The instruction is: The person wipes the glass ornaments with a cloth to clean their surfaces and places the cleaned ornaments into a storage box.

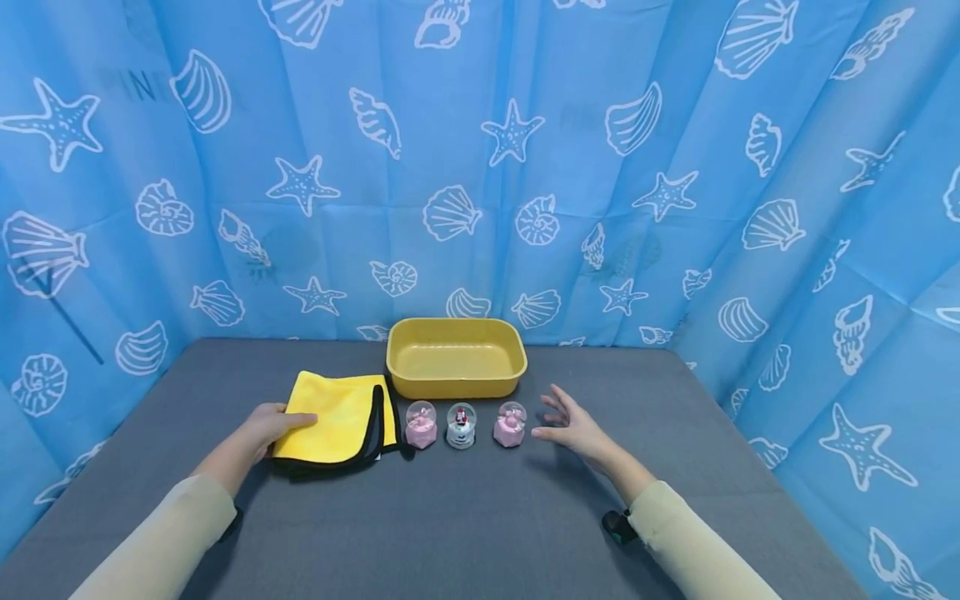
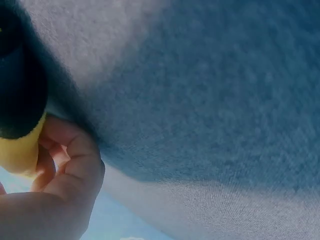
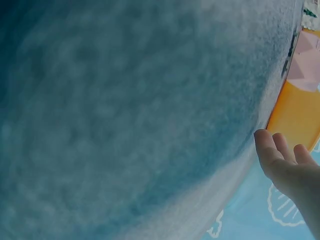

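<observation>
My left hand [image 1: 274, 425] pinches the left edge of a folded yellow cloth [image 1: 337, 415] with black trim, thumb on top and fingers beneath. In the left wrist view the curled fingers meet the cloth's yellow part [image 2: 20, 155]. My right hand [image 1: 573, 427] holds nothing, its fingers spread and slightly bent, just right of a pink-based snow globe [image 1: 510, 425]. Left of that globe stand a white-based snow globe [image 1: 461, 427] with a small red figure inside and another pink-based snow globe [image 1: 421, 425], close to the cloth's right edge.
A yellow rectangular tub [image 1: 457, 389] stands behind the snow globes. The grey table [image 1: 465, 533] ends at a blue curtain [image 1: 465, 167] printed with white shells and starfish, which hangs behind it and along both sides.
</observation>
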Demonstrator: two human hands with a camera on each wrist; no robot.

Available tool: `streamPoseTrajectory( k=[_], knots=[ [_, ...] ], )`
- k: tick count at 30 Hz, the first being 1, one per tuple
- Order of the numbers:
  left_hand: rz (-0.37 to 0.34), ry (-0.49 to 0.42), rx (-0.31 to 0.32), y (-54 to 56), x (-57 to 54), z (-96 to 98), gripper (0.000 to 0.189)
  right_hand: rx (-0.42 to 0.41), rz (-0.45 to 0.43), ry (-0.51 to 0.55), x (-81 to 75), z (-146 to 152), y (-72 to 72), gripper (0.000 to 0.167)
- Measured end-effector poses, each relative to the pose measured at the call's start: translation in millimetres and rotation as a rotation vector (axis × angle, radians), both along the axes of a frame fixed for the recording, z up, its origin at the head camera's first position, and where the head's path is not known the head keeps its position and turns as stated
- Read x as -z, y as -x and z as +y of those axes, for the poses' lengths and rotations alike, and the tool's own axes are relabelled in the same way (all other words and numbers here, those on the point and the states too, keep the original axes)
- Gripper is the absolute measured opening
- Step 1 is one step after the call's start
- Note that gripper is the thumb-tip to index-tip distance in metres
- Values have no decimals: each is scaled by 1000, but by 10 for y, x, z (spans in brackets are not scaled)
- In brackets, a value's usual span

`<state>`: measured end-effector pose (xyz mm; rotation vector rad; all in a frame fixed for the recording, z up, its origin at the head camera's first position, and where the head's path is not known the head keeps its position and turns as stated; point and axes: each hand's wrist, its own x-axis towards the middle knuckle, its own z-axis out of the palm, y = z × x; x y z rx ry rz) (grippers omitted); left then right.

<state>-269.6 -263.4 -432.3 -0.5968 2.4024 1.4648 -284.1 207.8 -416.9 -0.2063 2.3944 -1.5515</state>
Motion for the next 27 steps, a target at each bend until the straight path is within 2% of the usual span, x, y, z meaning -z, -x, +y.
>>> streamPoseTrajectory(
  k=[8,13,21,27],
  knots=[
    [32,-44,6,-55,-52,45,70,-32,20,-22,22,-68,-10,88],
    [53,-50,11,-92,-89,76,67,-17,27,-52,41,-119,-26,86],
    [115,-48,24,-160,-191,120,65,-29,58,-165,100,-247,-42,90],
    [157,-81,36,-255,-296,171,66,25,58,-195,144,-381,-40,89]
  ],
)
